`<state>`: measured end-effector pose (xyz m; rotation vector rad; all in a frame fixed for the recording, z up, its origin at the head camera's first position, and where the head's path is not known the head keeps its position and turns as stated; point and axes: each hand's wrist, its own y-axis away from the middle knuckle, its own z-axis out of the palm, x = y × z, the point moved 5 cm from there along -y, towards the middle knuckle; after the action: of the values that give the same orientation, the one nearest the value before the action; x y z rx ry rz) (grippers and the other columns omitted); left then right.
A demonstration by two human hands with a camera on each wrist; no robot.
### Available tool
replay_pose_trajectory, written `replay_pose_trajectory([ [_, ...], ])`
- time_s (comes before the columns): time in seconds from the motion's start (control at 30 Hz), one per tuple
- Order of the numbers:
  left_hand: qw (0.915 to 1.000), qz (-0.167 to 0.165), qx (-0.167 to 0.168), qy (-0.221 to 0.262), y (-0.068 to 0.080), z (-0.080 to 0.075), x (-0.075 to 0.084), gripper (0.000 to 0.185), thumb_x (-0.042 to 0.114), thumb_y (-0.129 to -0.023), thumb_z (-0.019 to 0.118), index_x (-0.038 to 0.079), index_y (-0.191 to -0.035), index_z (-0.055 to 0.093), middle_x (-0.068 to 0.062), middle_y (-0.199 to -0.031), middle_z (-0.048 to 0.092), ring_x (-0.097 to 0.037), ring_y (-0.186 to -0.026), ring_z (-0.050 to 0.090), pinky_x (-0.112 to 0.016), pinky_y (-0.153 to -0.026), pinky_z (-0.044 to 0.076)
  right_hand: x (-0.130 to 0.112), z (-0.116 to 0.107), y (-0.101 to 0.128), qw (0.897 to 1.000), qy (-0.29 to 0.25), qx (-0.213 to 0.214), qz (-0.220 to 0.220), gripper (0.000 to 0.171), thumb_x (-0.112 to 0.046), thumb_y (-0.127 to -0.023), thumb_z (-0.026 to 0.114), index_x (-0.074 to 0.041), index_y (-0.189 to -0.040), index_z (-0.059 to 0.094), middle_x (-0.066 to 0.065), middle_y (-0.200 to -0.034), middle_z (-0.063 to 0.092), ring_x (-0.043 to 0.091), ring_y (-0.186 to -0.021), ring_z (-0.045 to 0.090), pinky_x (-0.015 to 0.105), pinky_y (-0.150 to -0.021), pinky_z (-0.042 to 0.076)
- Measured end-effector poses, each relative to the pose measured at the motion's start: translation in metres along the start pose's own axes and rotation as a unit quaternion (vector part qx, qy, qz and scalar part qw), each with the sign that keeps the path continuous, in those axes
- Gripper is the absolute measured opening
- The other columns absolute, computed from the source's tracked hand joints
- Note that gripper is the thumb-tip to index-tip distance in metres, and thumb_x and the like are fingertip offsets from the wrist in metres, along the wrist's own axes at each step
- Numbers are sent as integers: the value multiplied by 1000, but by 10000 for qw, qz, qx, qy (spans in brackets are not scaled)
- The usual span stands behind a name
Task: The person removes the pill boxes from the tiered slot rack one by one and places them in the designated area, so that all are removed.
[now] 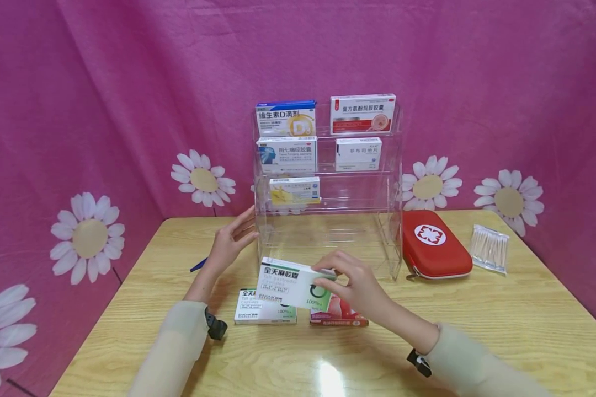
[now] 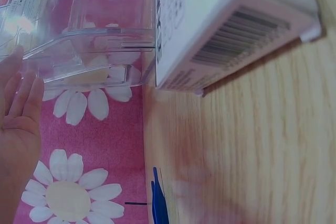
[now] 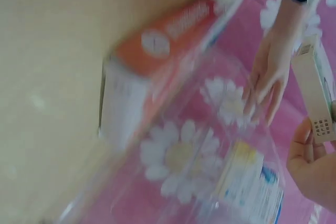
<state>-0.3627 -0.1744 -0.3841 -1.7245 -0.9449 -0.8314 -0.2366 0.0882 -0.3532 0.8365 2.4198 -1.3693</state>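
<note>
My right hand (image 1: 356,278) pinches the right end of a white and green medicine box (image 1: 288,285), lifted above the table in front of the clear display rack (image 1: 328,246). In the right wrist view the narrow side of this held box (image 3: 310,85) shows between thumb and fingers. The left hand (image 1: 230,242) has its fingers extended at the rack's left side. Below the lifted box lies a matching medicine box (image 1: 258,313) on the table. To its right is a red medicine box (image 1: 340,317), partly hidden by the right hand and the held box.
Several medicine boxes stand on the rack's upper tiers, among them a blue-topped vitamin D box (image 1: 285,120). A red first-aid case (image 1: 436,248) sits right of the rack, beside a pack of cotton swabs (image 1: 489,249). Blue tweezers (image 2: 159,205) lie left of the rack.
</note>
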Motion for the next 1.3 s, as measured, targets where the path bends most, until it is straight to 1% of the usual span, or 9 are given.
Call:
replay_pose_trajectory([
  [0.23,9999,64,10,-94,1,-2,-1,62,-1,-91,65,9,-148,44,-21,-145,51,-37,-131,53,-29,-103,52,-14,32,14,9932,-331,-912,642,16,-13,-84,75,-11,-99,71,2,-97,70,10,-86,64,15,-66,59],
  [0.47,9997,54,-7,-217,1,-2,-1,62,2,-91,66,11,-148,43,-19,-146,51,-36,-131,53,-26,-102,52,-17,54,23,9846,-418,-1476,837,14,-15,-85,74,-9,-98,71,4,-96,70,7,-81,61,13,-64,55],
  [0.53,9998,36,-14,-214,2,-3,-1,62,1,-91,66,11,-148,43,-19,-146,51,-36,-131,53,-27,-103,52,-18,60,25,9805,-445,-1661,955,14,-16,-86,74,-8,-98,72,4,-96,70,5,-77,58,12,-63,54],
  [0.7,9998,23,-43,-200,3,-3,1,62,1,-91,65,10,-148,43,-20,-146,50,-36,-132,53,-32,-104,52,-20,74,29,9637,-597,-2164,1448,16,-18,-87,74,-9,-100,72,3,-98,68,0,-78,54,10,-66,54],
  [0.77,9998,8,-54,-205,3,-3,0,62,2,-91,65,10,-149,43,-19,-147,50,-36,-132,52,-31,-103,52,-22,79,31,9585,-627,-2297,1566,16,-18,-87,74,-10,-101,72,2,-99,68,0,-80,53,10,-68,54],
  [0.9,9997,0,-91,-236,3,-3,-1,62,3,-92,65,13,-149,43,-18,-147,50,-35,-132,53,-26,-102,52,-25,84,33,9540,-583,-2475,1588,17,-20,-88,73,-11,-102,72,0,-101,67,0,-84,54,10,-72,53],
  [1.03,9996,-49,-111,-269,2,-2,0,62,6,-92,65,15,-149,43,-16,-148,50,-32,-133,53,-25,-103,52,-25,88,33,9550,-486,-2519,1486,16,-19,-88,72,-11,-101,71,-1,-99,67,1,-87,55,11,-77,54],
  [1.17,9996,-31,-92,-260,1,-2,1,62,5,-92,65,14,-149,42,-17,-148,50,-34,-133,53,-28,-104,52,-26,93,32,9574,-293,-2573,1275,14,-18,-88,72,-10,-98,70,-1,-96,67,2,-87,56,12,-80,54],
  [1.3,9996,28,-104,-260,0,-2,1,62,4,-92,65,12,-149,42,-18,-148,49,-35,-133,52,-28,-104,52,-24,97,32,9525,-229,-2690,1411,14,-18,-87,74,-10,-97,69,-2,-94,66,1,-84,53,11,-77,53],
])
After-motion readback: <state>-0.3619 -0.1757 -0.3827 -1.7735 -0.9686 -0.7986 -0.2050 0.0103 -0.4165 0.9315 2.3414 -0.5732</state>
